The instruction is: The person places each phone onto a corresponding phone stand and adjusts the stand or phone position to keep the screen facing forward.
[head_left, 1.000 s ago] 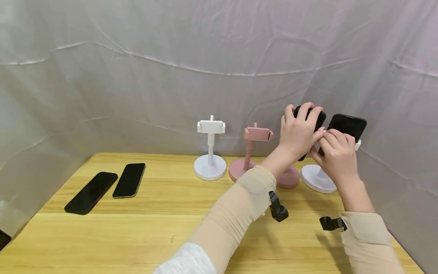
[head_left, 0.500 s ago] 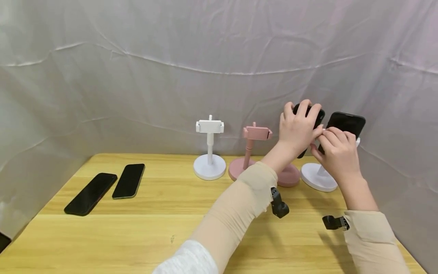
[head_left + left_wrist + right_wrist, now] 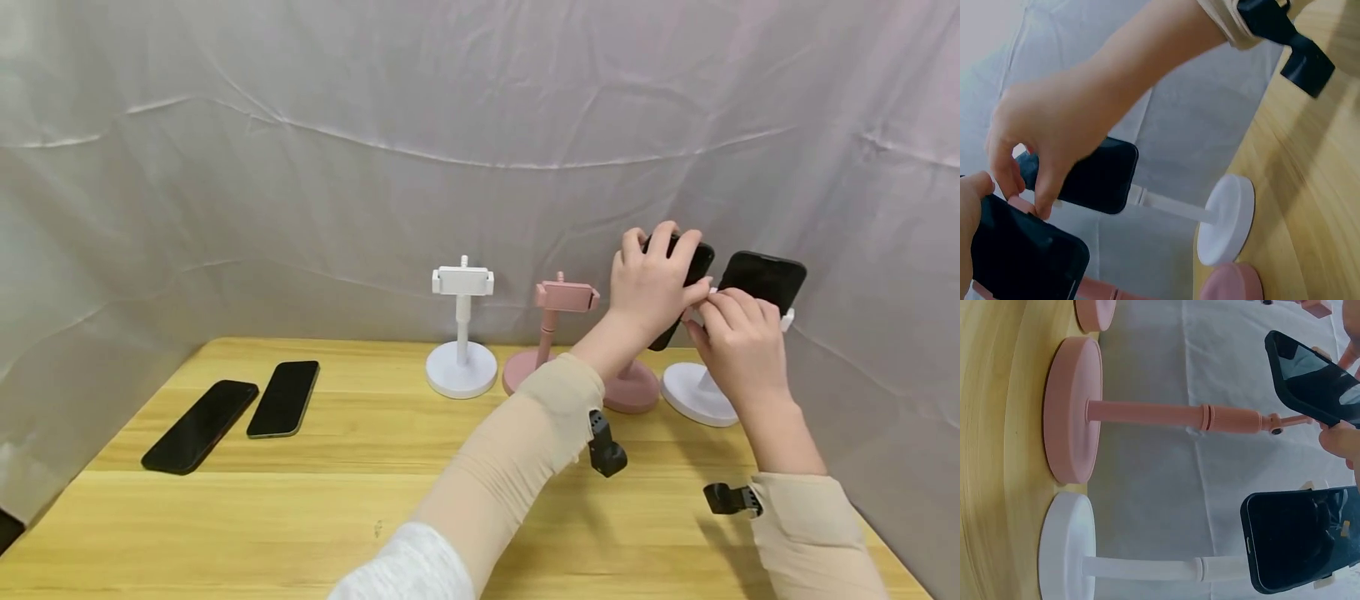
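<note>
Phone [image 3: 1029, 253], gripped by left hand [image 3: 648, 281], appears mid-seating; right hand [image 3: 744, 340] pinches pink clamp [image 3: 1022, 204]; next, likely release clamp onto phone.

Raised left hand [image 3: 651, 282] beside right hand [image 3: 742, 342]

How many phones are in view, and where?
4: an outer phone and an inner phone lie left on the table, a third phone is in the left hand, a fourth phone on the rightmost stand.

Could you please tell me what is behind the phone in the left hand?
A pink stand reaches up behind the phone; whatever touches the phone's back is covered by it.
</note>
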A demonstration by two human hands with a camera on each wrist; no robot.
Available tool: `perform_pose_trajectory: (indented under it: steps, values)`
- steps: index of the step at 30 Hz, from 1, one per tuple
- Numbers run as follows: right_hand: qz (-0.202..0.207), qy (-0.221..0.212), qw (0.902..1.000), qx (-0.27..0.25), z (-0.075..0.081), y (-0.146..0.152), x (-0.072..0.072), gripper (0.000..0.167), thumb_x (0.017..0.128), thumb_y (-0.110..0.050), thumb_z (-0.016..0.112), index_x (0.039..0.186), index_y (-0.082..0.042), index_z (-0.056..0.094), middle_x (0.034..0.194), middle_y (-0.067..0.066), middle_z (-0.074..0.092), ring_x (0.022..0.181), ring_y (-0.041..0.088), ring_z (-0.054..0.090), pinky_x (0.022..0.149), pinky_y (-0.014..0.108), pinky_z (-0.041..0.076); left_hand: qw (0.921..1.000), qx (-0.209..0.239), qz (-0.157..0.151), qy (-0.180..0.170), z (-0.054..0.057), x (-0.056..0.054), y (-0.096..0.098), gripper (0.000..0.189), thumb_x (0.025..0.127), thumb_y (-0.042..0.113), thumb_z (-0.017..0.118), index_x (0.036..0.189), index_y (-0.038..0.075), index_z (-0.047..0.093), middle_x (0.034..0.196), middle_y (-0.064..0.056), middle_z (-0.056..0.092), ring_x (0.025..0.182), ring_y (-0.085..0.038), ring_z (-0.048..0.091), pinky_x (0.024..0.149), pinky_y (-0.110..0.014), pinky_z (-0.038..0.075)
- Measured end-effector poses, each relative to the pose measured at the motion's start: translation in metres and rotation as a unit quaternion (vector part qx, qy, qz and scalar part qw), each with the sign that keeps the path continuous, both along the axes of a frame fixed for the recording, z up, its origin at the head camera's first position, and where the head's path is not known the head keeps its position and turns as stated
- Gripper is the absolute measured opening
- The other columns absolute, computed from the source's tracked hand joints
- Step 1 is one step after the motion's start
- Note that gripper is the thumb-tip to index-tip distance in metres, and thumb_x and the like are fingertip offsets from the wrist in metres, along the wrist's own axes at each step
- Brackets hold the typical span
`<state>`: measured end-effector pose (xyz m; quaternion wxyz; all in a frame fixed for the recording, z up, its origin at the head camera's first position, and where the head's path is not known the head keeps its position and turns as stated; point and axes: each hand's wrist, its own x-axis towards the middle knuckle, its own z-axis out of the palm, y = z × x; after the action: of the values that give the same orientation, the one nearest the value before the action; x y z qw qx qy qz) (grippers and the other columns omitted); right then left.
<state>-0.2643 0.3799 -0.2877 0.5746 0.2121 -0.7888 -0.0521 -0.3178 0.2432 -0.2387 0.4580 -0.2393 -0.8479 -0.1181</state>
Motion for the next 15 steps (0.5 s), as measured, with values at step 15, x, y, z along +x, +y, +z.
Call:
perform_pose_trajectory:
  steps: [15]
  values:
    - [-0.010, 0.029, 0.9970, -0.071, -0.0090, -0.0064, -0.0015, 0.016, 0.085, -0.008, 0.069, 0.091, 0.007, 0.067, 0.092, 0.022, 0.069, 0.095, 0.042, 0.060, 0.079, 0.056, 0.042, 0.9965, 0.002, 0.011, 0.083, -0.0088, -0.0054, 0.0018, 0.052, 0.090, 0.063, 0.048, 0.132, 0.032, 0.054, 0.133, 0.005, 0.054, 0.114, -0.020, 0.052, 0.075, -0.027, 0.053]
